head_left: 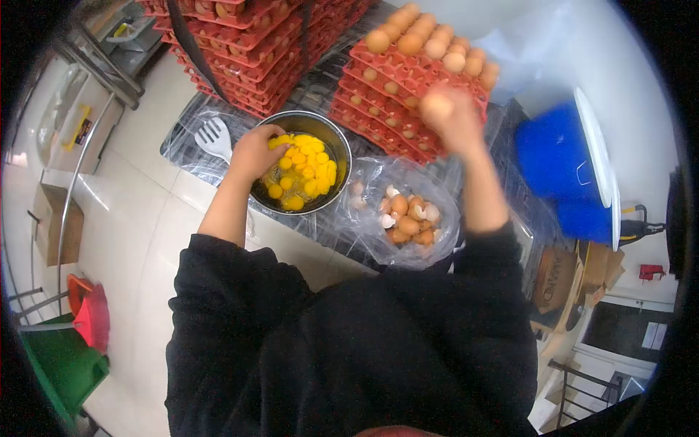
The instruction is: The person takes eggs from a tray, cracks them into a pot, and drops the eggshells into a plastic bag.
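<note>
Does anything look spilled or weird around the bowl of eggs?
Nothing really stands out. The broken brown eggshells are gathered in a clear plastic bag, the bright yellow yolks sit inside the round metal bowl, and I see no clear spill on the dark, plastic-wrapped table.

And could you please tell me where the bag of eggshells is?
In the head view, the clear bag of eggshells sits just right of the metal pot, below the rightmost stack of red egg trays.

I see a shiny floor of pale tiles [145,200] and a plain white wall [601,51]. Big blue tubs [550,149] with white lids [595,146] stand by the wall. Across the floor sits a brown cardboard box [68,237].
</note>
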A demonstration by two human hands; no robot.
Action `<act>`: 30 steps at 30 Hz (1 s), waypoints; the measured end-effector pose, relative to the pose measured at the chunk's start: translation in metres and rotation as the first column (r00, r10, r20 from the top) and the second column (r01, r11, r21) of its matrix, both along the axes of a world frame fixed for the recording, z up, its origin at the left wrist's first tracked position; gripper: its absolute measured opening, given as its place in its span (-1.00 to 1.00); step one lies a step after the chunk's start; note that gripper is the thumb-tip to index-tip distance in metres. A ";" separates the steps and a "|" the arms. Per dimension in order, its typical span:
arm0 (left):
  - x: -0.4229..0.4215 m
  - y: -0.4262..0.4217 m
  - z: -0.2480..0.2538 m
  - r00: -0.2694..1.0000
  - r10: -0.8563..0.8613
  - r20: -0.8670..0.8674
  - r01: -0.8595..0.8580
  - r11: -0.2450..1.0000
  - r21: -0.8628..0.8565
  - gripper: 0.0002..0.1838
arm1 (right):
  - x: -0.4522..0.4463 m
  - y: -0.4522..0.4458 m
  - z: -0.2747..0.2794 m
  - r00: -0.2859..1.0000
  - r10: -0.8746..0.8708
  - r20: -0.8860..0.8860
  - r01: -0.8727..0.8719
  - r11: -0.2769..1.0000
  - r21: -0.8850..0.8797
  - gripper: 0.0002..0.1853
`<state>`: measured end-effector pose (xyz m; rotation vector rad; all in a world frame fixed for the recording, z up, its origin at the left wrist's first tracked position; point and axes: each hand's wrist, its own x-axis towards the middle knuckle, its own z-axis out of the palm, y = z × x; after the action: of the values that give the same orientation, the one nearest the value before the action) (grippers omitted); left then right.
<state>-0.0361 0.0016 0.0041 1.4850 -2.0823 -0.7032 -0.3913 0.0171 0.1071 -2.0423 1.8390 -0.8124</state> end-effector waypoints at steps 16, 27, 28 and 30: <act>-0.009 0.008 0.004 0.944 -0.308 -0.115 0.292 0.946 -0.141 -0.50 | 0.128 0.057 -0.123 0.690 -0.219 0.689 -0.224 0.841 0.492 -0.56; -0.002 0.009 0.011 0.921 -0.373 -0.114 0.375 0.927 -0.001 -0.49 | 0.173 0.024 -0.106 0.328 -0.361 0.873 -0.535 0.691 0.487 -0.74; -0.001 0.007 0.008 0.922 -0.375 -0.101 0.377 0.926 0.006 -0.49 | 0.174 0.024 -0.109 0.334 -0.371 0.867 -0.536 0.682 0.498 -0.74; 0.000 0.006 0.005 0.921 -0.382 -0.078 0.384 0.923 0.019 -0.48 | 0.175 0.022 -0.115 0.336 -0.377 0.863 -0.544 0.670 0.505 -0.74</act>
<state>-0.0364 0.0079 0.0093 1.0541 -2.3397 -0.9249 -0.2160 0.0390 -0.0079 -0.7040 0.9682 -0.7420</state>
